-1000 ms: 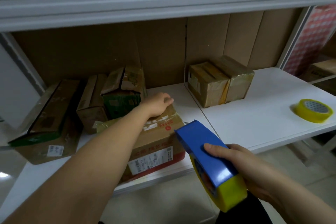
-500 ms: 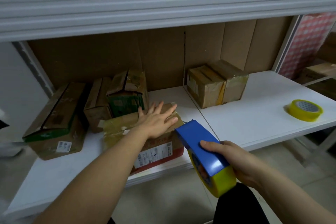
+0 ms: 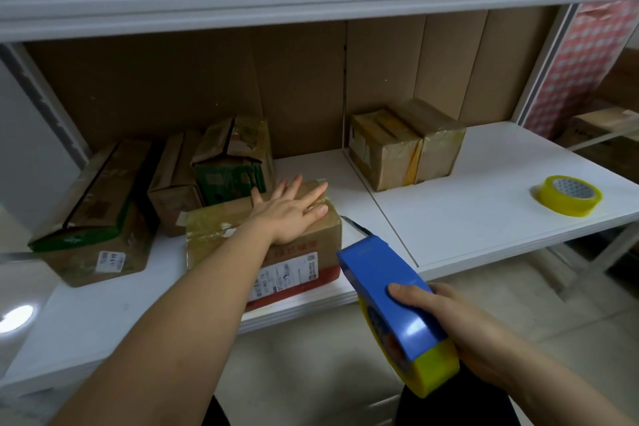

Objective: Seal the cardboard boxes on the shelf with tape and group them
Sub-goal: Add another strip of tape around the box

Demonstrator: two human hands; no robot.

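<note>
Right hand: nearest the camera, below the front edge of the shelf; fingers and thumb were wrapped round the tape dispenser.
Tape dispenser: blue body, yellow tape roll at its near end; its far tip pointed up toward the right near corner of the front box; contact between the two could not be told.
Left hand: arm reached in from lower left; palm lay flat on the top of the front box with fingers straight and spread, gripping nothing.
Front box: sat at the near edge of the shelf, left of the seam between the two boards; red band and white label on its near face; glossy tape across the top.
Shelf: white boards, brown cardboard backing behind.
Long box: far left, green edge, small white label on its near face.
Narrow box: just right of the long box.
Green-printed box: behind the front box, top flaps creased.
Taped pair: two boxes side by side, touching, on the right board near the backing, well apart from the left group.
Spare tape roll: yellow, lay flat at far right of the shelf.
</note>
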